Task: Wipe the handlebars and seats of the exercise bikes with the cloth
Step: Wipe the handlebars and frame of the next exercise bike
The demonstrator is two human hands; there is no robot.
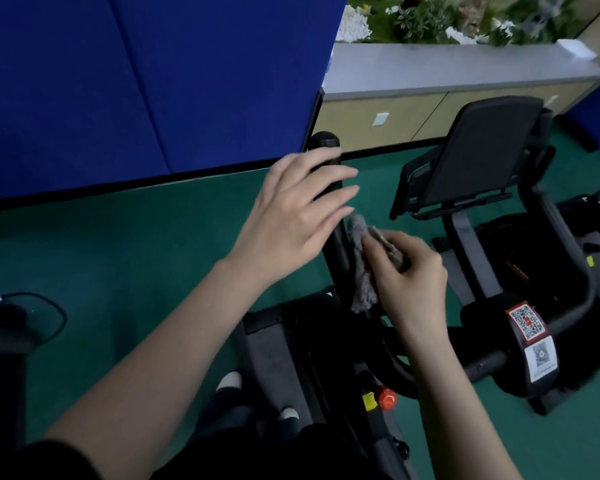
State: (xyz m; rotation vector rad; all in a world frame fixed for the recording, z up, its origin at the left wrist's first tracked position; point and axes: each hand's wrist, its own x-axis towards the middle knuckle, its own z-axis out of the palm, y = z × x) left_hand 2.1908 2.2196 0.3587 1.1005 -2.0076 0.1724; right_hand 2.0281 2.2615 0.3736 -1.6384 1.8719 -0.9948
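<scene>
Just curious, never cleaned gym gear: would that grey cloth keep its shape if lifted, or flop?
Probably floppy: the cloth bunches in the right hand and its free end hangs down beside the handlebar. Its fuzzy surface suggests it is light and grips rather than slides.

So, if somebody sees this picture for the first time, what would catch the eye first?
Most likely the two hands in the middle: the left hand spread open over the black handlebar, the right hand holding a grey cloth beside the bar lower down. After that, the big blue panel at upper left and the second bike's black seat on the right.
</scene>
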